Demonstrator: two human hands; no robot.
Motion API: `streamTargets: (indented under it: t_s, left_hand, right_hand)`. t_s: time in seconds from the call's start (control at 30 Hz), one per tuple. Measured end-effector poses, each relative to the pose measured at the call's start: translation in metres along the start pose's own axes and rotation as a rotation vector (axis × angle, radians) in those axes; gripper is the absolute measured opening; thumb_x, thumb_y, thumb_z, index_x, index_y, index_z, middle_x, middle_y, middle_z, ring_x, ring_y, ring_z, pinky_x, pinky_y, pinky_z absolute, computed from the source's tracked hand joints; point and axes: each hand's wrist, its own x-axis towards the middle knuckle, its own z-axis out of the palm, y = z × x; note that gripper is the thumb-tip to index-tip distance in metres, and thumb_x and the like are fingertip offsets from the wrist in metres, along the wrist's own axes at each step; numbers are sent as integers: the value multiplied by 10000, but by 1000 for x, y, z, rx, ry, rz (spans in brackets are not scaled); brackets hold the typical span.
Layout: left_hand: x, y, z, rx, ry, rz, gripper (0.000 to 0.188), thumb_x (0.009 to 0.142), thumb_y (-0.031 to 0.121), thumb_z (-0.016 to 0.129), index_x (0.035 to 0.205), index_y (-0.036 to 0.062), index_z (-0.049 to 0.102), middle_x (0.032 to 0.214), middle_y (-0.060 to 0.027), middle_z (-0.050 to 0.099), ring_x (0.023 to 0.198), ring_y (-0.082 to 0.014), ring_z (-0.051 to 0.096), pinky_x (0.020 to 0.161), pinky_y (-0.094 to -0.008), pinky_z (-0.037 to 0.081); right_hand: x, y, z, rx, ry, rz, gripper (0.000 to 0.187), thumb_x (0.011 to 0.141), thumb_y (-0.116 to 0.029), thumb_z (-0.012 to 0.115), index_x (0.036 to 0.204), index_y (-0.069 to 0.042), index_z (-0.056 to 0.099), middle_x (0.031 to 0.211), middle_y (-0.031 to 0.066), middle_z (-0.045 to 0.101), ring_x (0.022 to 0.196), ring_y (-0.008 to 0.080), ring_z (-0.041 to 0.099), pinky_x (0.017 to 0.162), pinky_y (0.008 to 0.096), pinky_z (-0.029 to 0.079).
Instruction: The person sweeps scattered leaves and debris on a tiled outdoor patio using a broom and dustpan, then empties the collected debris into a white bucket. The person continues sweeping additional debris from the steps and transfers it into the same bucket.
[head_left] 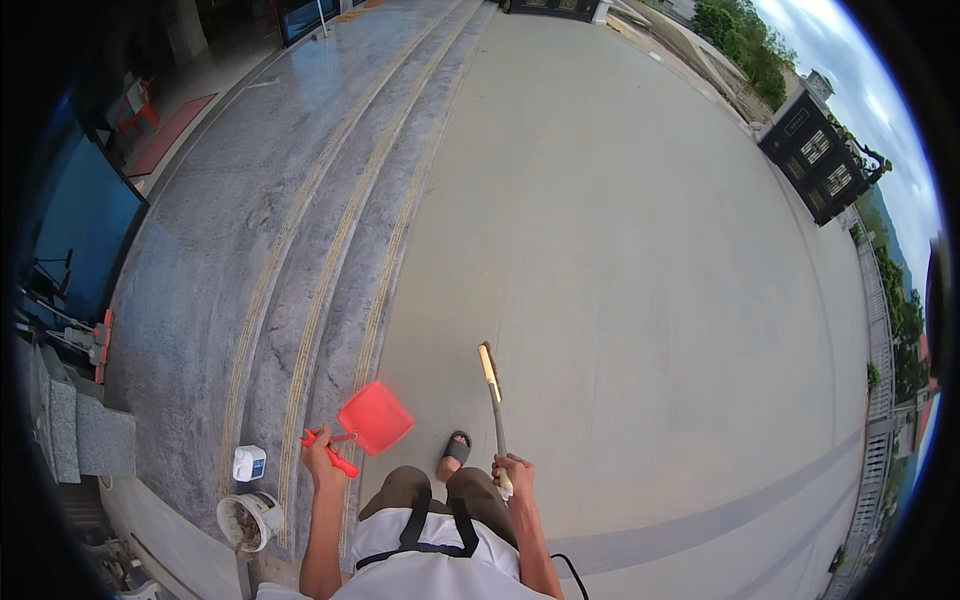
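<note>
My left hand (320, 460) is closed round the handle of a red dustpan (377, 417). The pan tilts out to the right of that hand, over the edge of the lowest step. In front of my body, my right hand (515, 474) grips the grey handle of a brush (489, 373). Its narrow head is pale yellow with a dark edge and points away from me, above the grey concrete. Whether any bristles touch the ground I cannot tell. A sandalled foot (455, 453) shows between the two tools.
Grey stone steps (330, 240) with yellowish strips run along the left. A white bucket (250, 522) holding brownish debris and a white jug (249, 463) stand at lower left. Smooth concrete (640, 270) stretches right toward a balustrade (880, 400) and a dark gate (815, 155).
</note>
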Motion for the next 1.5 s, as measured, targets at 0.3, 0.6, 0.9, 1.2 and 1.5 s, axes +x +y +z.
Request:
streamTargets:
  t_s: [0.3, 0.6, 0.9, 1.2, 1.5]
  left_hand:
    - [70, -21, 246, -76, -38, -59, 159, 997, 27, 684, 981, 129, 562, 683, -6, 529, 465, -124, 457, 461, -325, 447]
    - [256, -65, 492, -31, 22, -107, 156, 967, 29, 711, 992, 139, 603, 745, -4, 559, 537, -116, 520, 474, -310, 424]
    - [420, -94, 720, -47, 68, -122, 133, 994, 91, 717, 1020, 152, 602, 787, -39, 655, 520, -106, 524, 447, -294, 434]
    - [599, -160, 928, -306, 316, -199, 244, 1058, 270, 689, 1238, 119, 623, 792, -70, 562, 618, -177, 555, 559, -352, 469]
    - [742, -185, 1130, -509, 475, -195, 234, 1067, 261, 677, 1095, 64, 554, 732, -73, 540, 579, -183, 535, 519, -353, 452]
  right_hand:
    - [149, -179, 44, -3, 99, -9, 62, 915, 13, 686, 930, 55, 644, 757, 115, 640, 540, 158, 602, 433, 308, 467]
    - [370, -316, 160, 66, 167, 75, 64, 897, 43, 685, 886, 88, 641, 701, 139, 625, 500, 198, 589, 421, 330, 464]
    - [528, -517, 327, -172, 113, 32, 83, 908, -15, 710, 869, 18, 644, 667, 95, 619, 495, 169, 583, 419, 318, 463]
    - [753, -721, 428, -84, -158, 104, 900, 904, 75, 701, 1635, 130, 179, 823, 123, 662, 587, 175, 615, 458, 326, 503]
    - [947, -936, 572, -473, -200, 125, 807, 870, 82, 705, 1585, 146, 335, 881, 185, 720, 553, 163, 614, 425, 307, 478]
